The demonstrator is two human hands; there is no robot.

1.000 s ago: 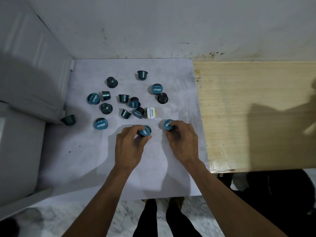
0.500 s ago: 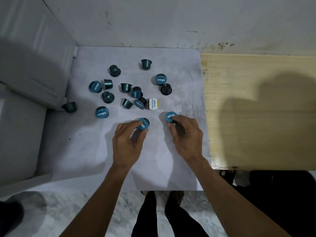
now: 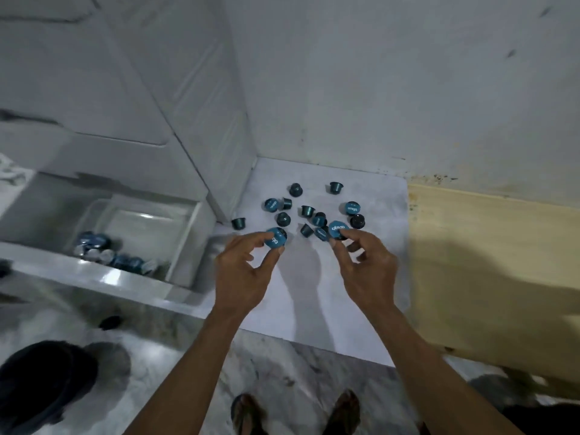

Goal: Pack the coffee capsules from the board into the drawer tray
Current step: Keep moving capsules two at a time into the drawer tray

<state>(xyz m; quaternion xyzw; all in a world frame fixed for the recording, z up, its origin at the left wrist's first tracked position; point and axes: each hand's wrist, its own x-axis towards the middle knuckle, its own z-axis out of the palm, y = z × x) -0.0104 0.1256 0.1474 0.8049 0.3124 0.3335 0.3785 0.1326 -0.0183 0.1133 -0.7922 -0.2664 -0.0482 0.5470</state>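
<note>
Several dark teal coffee capsules (image 3: 308, 211) lie scattered on the white board (image 3: 370, 293). My left hand (image 3: 243, 274) pinches one blue-lidded capsule (image 3: 275, 238) between thumb and fingers, lifted off the board. Held the same way in my right hand (image 3: 365, 268) is another blue-lidded capsule (image 3: 338, 230). To the left, the open white drawer holds a clear tray (image 3: 185, 243) with several capsules (image 3: 94, 241) along its near side.
A white cabinet side (image 3: 201, 105) rises between drawer and board. A pale wooden table (image 3: 496, 271) adjoins the board on the right. One capsule (image 3: 238, 223) sits at the board's left edge. Marble floor, my feet (image 3: 248, 412) and a dark round object (image 3: 40, 381) are below.
Both hands have lifted their capsules off the board. My view has swung up and left, so the open drawer with its tray has come into sight.
</note>
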